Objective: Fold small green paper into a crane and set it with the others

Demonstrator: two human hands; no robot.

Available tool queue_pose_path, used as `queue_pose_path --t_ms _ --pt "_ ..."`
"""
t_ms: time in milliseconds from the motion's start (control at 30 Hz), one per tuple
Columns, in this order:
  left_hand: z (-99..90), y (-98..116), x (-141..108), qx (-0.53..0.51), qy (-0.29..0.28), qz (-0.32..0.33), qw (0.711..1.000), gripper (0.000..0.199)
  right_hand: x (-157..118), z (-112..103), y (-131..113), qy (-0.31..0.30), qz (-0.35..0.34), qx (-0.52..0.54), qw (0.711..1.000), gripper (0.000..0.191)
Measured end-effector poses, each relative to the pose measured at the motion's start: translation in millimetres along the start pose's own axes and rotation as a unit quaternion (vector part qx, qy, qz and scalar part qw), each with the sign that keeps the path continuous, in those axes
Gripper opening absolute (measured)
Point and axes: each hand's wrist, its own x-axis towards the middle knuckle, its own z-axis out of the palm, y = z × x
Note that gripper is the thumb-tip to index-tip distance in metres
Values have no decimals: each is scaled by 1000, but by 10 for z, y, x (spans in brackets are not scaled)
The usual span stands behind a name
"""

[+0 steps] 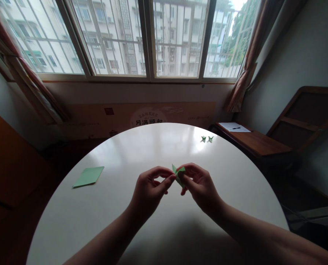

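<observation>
A partly folded green origami paper crane is held above the middle of the table, with pointed flaps sticking up. My left hand pinches its left edge between thumb and forefinger. On the other side, my right hand grips the paper's body with thumb and fingers, hiding part of it. Two small finished green paper cranes, a left one and a right one, stand side by side at the table's far right. A stack of square green paper lies on the left.
The round white table has a glossy top. Beyond its right edge, a wooden chair or bench bears a white sheet with a dark pen. A long printed carton leans under the barred window.
</observation>
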Motion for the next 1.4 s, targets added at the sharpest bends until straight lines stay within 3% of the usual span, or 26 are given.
queue_pose_path --t_ms 767,1200,1400 --pt "25 -1 -5 -6 -15 0 1000 10 4 -12 -4 10 20 -24 999 25" --pt "7 6 14 -22 -15 -38 999 20 10 -44 -14 -31 36 -7 999 23" --pt "-15 -3 30 -59 -7 -66 996 20 26 -48 6 -11 48 6 999 29"
